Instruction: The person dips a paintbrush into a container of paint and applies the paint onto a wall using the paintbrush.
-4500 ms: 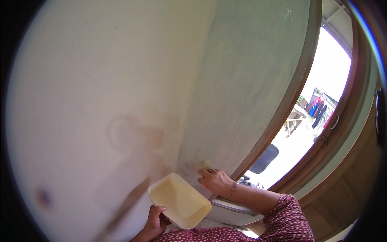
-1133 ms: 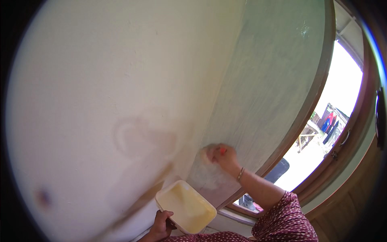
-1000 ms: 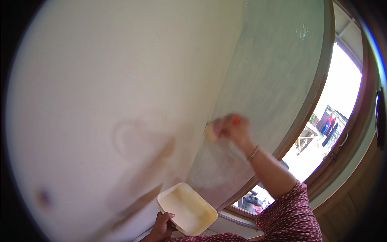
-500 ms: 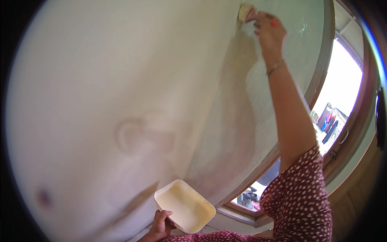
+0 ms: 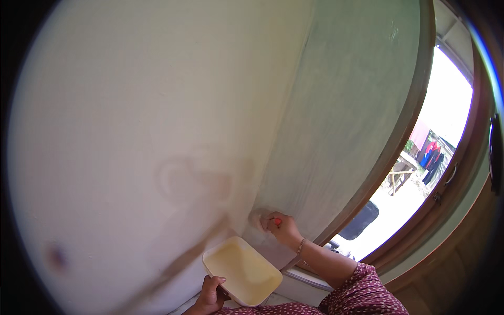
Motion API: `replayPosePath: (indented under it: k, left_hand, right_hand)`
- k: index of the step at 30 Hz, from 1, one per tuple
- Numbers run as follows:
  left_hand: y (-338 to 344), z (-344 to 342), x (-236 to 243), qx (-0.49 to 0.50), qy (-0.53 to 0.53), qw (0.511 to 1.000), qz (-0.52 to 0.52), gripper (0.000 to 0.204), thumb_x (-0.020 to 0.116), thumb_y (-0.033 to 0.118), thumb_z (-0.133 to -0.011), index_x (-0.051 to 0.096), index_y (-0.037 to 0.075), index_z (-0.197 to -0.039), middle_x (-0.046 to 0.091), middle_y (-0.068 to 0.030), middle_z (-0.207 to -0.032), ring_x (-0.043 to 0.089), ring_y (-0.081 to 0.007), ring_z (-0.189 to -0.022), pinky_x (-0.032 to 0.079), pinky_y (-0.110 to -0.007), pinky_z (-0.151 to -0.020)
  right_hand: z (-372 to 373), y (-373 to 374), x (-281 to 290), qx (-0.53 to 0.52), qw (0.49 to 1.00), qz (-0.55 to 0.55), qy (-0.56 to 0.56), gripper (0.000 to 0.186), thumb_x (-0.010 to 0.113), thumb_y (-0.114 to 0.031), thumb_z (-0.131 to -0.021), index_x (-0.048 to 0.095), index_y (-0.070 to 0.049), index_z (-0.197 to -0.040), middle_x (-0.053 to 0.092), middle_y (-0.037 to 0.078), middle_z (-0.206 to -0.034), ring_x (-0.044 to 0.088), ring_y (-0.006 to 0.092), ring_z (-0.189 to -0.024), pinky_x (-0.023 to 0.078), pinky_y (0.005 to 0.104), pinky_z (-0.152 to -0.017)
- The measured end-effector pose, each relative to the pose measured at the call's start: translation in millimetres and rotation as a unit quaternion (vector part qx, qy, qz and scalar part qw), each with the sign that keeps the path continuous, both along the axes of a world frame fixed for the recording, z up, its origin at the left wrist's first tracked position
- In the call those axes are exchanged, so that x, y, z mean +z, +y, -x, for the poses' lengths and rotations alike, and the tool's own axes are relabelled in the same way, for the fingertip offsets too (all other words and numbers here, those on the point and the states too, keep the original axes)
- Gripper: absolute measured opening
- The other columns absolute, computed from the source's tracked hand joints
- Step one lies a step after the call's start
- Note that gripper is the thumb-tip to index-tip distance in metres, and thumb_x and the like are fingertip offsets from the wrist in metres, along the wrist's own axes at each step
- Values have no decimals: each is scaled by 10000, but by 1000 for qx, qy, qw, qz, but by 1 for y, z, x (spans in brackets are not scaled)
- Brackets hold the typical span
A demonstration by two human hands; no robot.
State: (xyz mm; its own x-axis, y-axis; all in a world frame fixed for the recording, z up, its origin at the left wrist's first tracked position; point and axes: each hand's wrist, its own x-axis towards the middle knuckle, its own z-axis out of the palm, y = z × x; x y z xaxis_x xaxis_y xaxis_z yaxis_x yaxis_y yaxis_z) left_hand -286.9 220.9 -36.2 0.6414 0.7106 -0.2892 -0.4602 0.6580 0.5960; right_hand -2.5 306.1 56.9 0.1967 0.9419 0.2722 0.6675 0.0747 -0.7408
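My left hand (image 5: 211, 294) grips the near left edge of a rounded rectangular tub (image 5: 266, 296), thumb over the rim. Pale cream paint (image 5: 247, 268) lies in the tub, which is tilted so its inside shows. Just above its far right rim, my right hand (image 5: 283, 230) is closed on a paintbrush (image 5: 258, 219). The brush is blurred and lies close against the lower part of a greenish-grey wall strip (image 5: 341, 105). My fingers partly hide its handle. A red spot shows on the right hand, and a bracelet rings the wrist.
A broad cream wall (image 5: 157, 94) fills the left and meets the greenish strip along a slanting edge. To the right runs a wooden frame (image 5: 386, 157) beside a bright opening. Hung clothes (image 5: 433, 157) show outside. A brown wooden door (image 5: 446, 262) stands at lower right.
My right hand has swept the paintbrush down from the top of the greenish strip to its lower end, close to the tub. The left hand and tub have barely moved.
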Motion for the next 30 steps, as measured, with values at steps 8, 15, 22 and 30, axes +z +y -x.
replayPosePath:
  k: [8,15,22,30]
  left_hand:
    - [7,2,-1,-20,-5,1000,0,615,514,315,-857,411,50,-1403,555,-160,-1319,587,-340,-1183,500,-543,-938]
    - [18,-5,-70,70,76,995,-13,313,610,389,-880,653,85,-939,666,-68,-758,665,-208,-689,590,-433,-648]
    - [39,-9,-69,67,79,995,-13,287,637,366,-864,619,109,-738,585,-41,-602,590,-188,-548,566,-418,-550]
    - [56,-20,-109,113,52,992,-18,314,650,396,-865,624,109,-741,589,-36,-608,617,-178,-576,569,-397,-545]
  right_hand:
    - [-22,60,109,61,998,-29,19,141,602,-113,-894,710,-26,-921,701,74,-782,618,138,-684,511,307,-664]
    - [28,46,350,-36,896,-351,-269,142,665,-205,-908,704,-87,-977,711,82,-845,673,195,-770,527,330,-721]
    - [56,73,467,-171,650,-419,-611,153,573,-126,-900,707,-157,-966,656,78,-967,647,263,-918,511,409,-789]
    - [39,100,379,-107,630,-344,-688,115,571,-90,-864,669,-90,-925,654,98,-964,643,303,-910,517,410,-795]
